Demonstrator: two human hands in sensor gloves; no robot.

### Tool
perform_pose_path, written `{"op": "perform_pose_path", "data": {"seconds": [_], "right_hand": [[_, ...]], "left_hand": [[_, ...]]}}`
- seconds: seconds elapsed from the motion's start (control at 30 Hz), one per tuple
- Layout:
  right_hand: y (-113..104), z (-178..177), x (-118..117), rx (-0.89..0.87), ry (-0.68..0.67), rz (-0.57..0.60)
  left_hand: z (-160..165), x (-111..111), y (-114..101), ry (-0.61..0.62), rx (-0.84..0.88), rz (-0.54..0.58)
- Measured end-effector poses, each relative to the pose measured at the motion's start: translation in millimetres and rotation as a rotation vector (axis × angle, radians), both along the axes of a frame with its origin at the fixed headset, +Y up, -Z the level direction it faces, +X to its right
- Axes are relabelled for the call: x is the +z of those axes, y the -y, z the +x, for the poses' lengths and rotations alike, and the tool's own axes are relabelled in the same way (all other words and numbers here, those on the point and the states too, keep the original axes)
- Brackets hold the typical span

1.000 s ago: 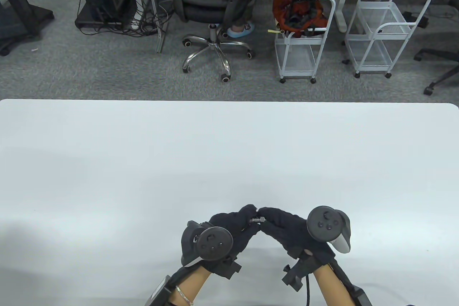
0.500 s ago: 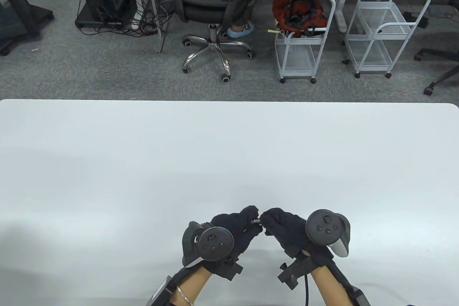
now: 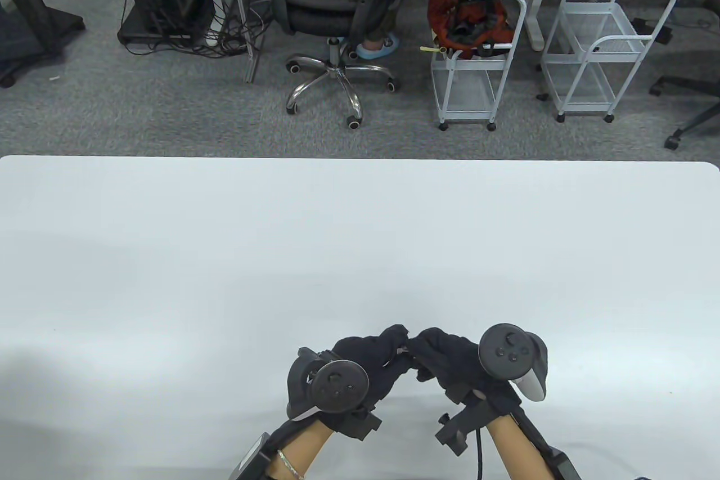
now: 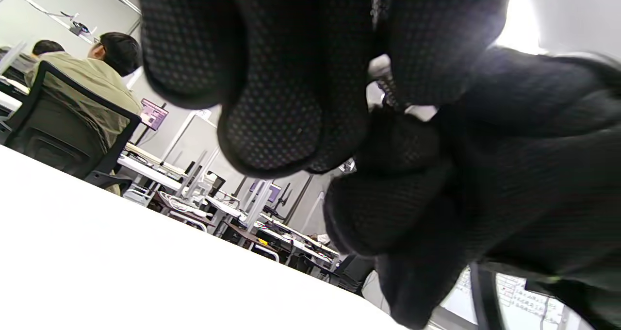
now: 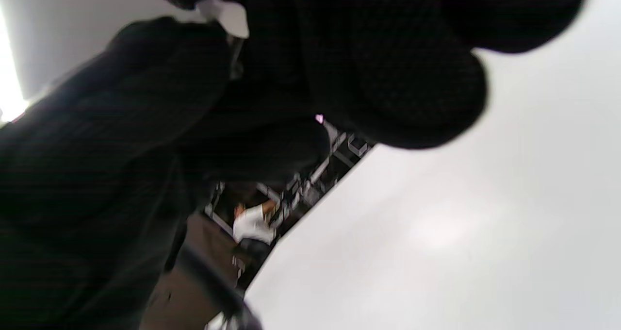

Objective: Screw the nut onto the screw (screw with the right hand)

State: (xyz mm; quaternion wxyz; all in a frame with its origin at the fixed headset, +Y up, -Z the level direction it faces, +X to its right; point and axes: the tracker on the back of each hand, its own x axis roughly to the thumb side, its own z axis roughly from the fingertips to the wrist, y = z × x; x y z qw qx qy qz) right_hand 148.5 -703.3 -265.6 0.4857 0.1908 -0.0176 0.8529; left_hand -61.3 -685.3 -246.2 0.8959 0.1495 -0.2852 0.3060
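Note:
Both gloved hands meet low over the white table (image 3: 360, 232) near its front edge. My left hand (image 3: 397, 340) pinches a small metal screw (image 3: 401, 351), of which only a sliver shows between the fingertips. My right hand (image 3: 416, 346) closes its fingertips on the other end, where the nut sits; the nut itself is hidden by the glove. In the left wrist view my left fingers (image 4: 271, 107) fill the top and the right hand's fingers (image 4: 388, 208) press in from the right. In the right wrist view dark glove fingers (image 5: 398, 77) cover the piece.
The table shows only bare white surface around the hands. Beyond its far edge stand an office chair (image 3: 337, 1), two white wire carts (image 3: 478, 69) and desks on grey carpet.
The right hand has rolled and slid left over the piece, so the screw and nut seen between the fingertips a second ago are now almost covered. The left hand has stayed in place.

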Motion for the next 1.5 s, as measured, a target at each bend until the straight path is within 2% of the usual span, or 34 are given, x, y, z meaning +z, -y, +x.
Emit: {"op": "perform_pose_path", "data": {"seconds": [0.1, 0.2, 0.23, 0.27, 0.3, 0.37, 0.47, 0.57, 0.6, 0.63, 0.7, 0.8, 0.9, 0.97, 1.0, 1.07, 1.27, 1.3, 1.4, 1.5], "right_hand": [[-0.3, 1.2, 0.1, 0.008, -0.034, -0.050], [-2.0, -1.3, -0.4, 0.062, -0.153, -0.141], [-2.6, -0.8, 0.0, 0.076, -0.161, -0.139], [-2.8, -0.7, -0.4, 0.063, -0.143, -0.092], [-2.7, -0.2, -0.5, 0.032, -0.066, -0.037], [-1.7, 0.6, -0.4, -0.024, 0.000, -0.017], [-2.6, 1.8, -0.7, -0.006, -0.051, -0.070], [-4.9, -0.4, -1.1, 0.055, -0.153, -0.140], [-5.1, -0.1, -0.6, 0.072, -0.150, -0.122], [-5.1, 0.1, -1.0, 0.062, -0.094, -0.051], [-4.0, 0.1, -0.8, 0.012, -0.001, -0.001], [-3.2, 1.2, -1.3, 0.020, -0.036, -0.040], [-5.6, 0.1, -1.5, 0.061, -0.157, -0.128], [-6.0, 0.8, -1.9, 0.059, -0.120, -0.062], [-4.9, 1.8, -2.0, 0.028, -0.034, -0.017], [-2.6, 2.0, -2.1, -0.027, 0.026, 0.007], [-4.7, 1.9, -3.2, 0.036, -0.125, -0.106], [-5.2, 2.1, -3.3, 0.053, -0.127, -0.100], [-3.8, 2.1, -4.1, 0.010, -0.002, -0.013], [-2.5, 2.3, -5.7, 0.031, -0.056, -0.065]], "left_hand": [[-0.1, -0.9, 1.3, 0.001, 0.010, -0.021], [-0.9, -0.6, 0.9, -0.024, -0.016, 0.002], [-0.9, -0.2, 0.4, -0.018, -0.020, 0.003], [-1.1, 0.4, -0.2, -0.019, -0.011, 0.008], [-1.3, 0.3, -1.2, -0.011, 0.000, 0.008], [-1.7, -0.3, -0.7, 0.027, 0.028, -0.012], [-2.3, -1.9, 0.8, 0.032, 0.045, -0.042], [-2.8, -0.8, -0.7, -0.007, 0.011, 0.001], [-2.6, -0.4, -1.1, -0.001, 0.008, 0.003], [-2.6, -0.1, -1.6, 0.007, 0.017, 0.001], [-2.4, -1.1, -1.0, 0.029, 0.032, -0.022], [-3.0, -2.6, 0.8, 0.044, 0.048, -0.058], [-4.0, -1.8, 0.0, 0.005, 0.038, -0.034], [-3.7, -0.8, -1.3, 0.016, 0.028, -0.025], [-3.1, -0.9, -1.8, 0.031, 0.033, -0.038], [-2.2, -1.1, -1.5, 0.056, 0.049, -0.065], [-3.2, -0.7, -2.8, 0.025, 0.029, -0.035], [-3.4, -0.9, -2.8, 0.031, 0.028, -0.035], [-2.0, -1.3, -2.3, 0.053, 0.042, -0.058], [-2.4, -1.9, -1.5, 0.048, 0.031, -0.062]]}}
